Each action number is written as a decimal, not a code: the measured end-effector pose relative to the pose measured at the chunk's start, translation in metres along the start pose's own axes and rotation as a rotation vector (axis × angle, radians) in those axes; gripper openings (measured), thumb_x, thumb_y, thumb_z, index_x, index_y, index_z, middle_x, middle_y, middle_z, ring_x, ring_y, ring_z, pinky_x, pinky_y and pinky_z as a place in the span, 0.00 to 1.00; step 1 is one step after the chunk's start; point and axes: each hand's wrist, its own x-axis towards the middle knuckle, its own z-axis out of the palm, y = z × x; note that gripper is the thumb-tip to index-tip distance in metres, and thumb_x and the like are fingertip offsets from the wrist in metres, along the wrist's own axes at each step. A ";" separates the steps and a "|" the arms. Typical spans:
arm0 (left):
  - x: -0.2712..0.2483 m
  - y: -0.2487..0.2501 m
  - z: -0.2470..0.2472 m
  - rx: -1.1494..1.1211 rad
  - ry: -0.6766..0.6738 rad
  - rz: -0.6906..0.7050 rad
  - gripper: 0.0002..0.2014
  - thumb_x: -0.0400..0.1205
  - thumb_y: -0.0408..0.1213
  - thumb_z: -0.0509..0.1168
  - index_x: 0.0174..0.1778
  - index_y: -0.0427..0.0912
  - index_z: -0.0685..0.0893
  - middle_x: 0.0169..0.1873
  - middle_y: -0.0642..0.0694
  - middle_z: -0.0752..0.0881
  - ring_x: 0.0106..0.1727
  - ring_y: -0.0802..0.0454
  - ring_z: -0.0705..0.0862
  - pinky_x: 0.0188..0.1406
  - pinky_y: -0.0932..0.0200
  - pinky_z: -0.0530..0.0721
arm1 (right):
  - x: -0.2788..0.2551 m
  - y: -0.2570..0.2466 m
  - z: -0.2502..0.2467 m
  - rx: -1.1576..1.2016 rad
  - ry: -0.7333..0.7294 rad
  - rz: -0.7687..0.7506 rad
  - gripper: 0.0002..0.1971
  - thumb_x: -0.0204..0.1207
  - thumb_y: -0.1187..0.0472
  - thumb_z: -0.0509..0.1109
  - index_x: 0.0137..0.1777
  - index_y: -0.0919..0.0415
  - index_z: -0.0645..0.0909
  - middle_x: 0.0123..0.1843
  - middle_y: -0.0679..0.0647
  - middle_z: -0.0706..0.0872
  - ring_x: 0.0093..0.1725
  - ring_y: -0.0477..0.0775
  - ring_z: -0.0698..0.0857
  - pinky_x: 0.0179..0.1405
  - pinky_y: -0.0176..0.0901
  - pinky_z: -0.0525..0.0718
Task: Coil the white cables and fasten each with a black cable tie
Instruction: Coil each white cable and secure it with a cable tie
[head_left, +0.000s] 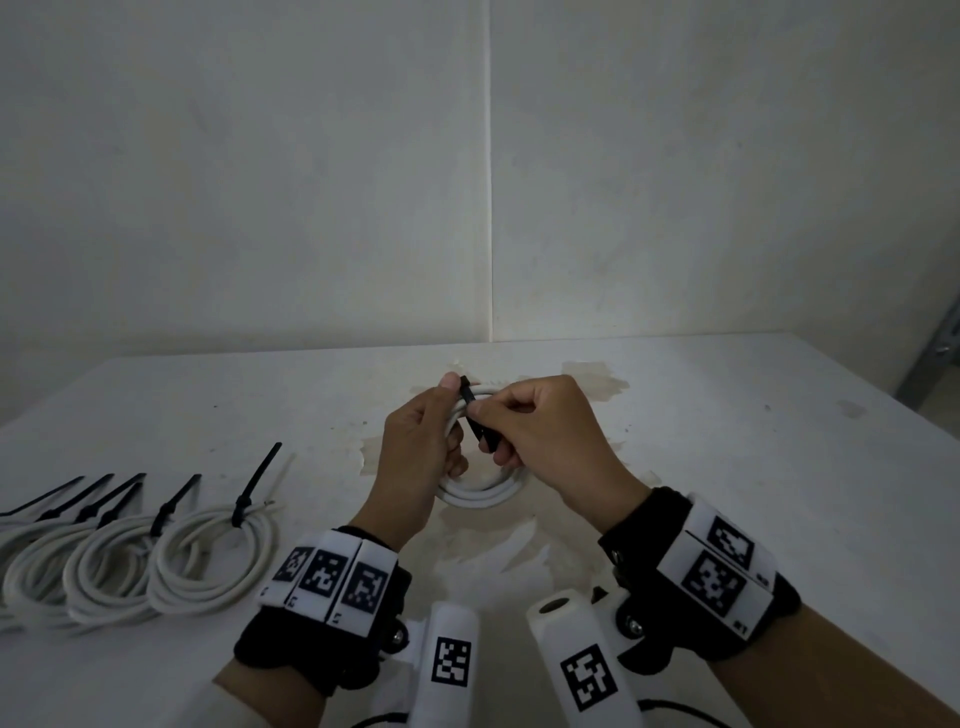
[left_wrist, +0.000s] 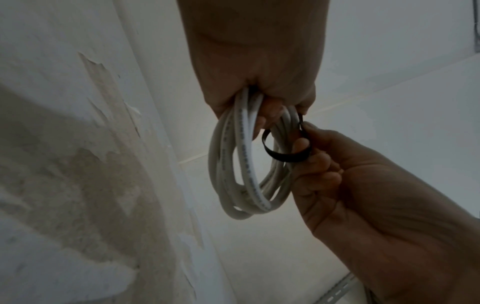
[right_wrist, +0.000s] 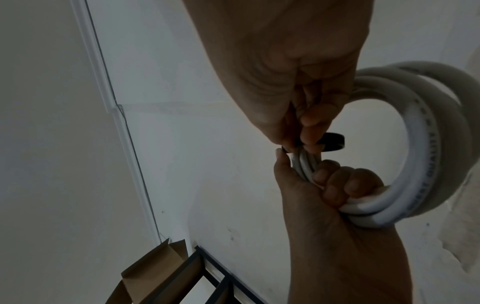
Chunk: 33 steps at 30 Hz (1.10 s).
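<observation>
The left hand (head_left: 415, 447) is curled round a coil (head_left: 480, 491) of white cable, gripping 1 side of the loops with fingers and thumb and holding it up just above the table (head_left: 727, 467). The right hand (head_left: 550, 441) is right against it, its fingertips pinching a black tie (head_left: 475, 415) that crosses the gripped strands. The 2 hands touch or nearly touch at the top of the coil.

From the left wrist view the tie (left_wrist: 283, 154) bends in a loose loop round part of the bundle, not drawn tight, with the right hand's (left_wrist: 376, 205) thumb and fingers on it. The coil (left_wrist: 241, 174) shows about 4 turns of round white cable with faint grey print along the jacket. The right wrist view shows the same print on the coil (right_wrist: 428, 154), the left hand (right_wrist: 324, 195) closed on the strands, and a short stub of the tie (right_wrist: 333, 142) sticking out past the right hand's fingers.

To the left on the table lie finished coils (head_left: 130, 561), each bound by a black tie with its tail pointing up and away. I count 3 whole ones clearly and more running off the frame edge; 6 tie tails show in all.

The table is white, its surface peeled and stained under the hands. Both wrists wear black straps with white marker blocks (head_left: 332, 577). A cardboard box (right_wrist: 155, 267) sits low in the right wrist view.
</observation>
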 end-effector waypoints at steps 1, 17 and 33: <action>0.000 0.001 0.000 0.002 -0.006 0.008 0.19 0.85 0.42 0.57 0.28 0.45 0.82 0.14 0.52 0.66 0.16 0.58 0.64 0.15 0.67 0.68 | 0.000 -0.001 0.000 0.000 0.003 -0.011 0.10 0.74 0.62 0.71 0.38 0.70 0.86 0.26 0.57 0.84 0.20 0.45 0.78 0.23 0.32 0.77; -0.003 0.002 0.001 0.069 0.051 0.140 0.17 0.84 0.38 0.59 0.30 0.43 0.84 0.12 0.54 0.70 0.15 0.60 0.66 0.15 0.67 0.68 | -0.005 -0.004 0.011 0.175 0.183 -0.119 0.16 0.73 0.67 0.72 0.41 0.51 0.66 0.28 0.53 0.84 0.23 0.43 0.83 0.26 0.33 0.81; -0.008 0.014 -0.017 0.220 -0.216 0.069 0.21 0.81 0.34 0.63 0.20 0.49 0.85 0.12 0.55 0.66 0.15 0.59 0.61 0.15 0.67 0.63 | 0.014 -0.013 -0.009 -0.214 -0.148 -0.110 0.09 0.78 0.59 0.67 0.38 0.57 0.84 0.35 0.44 0.84 0.34 0.40 0.80 0.39 0.28 0.78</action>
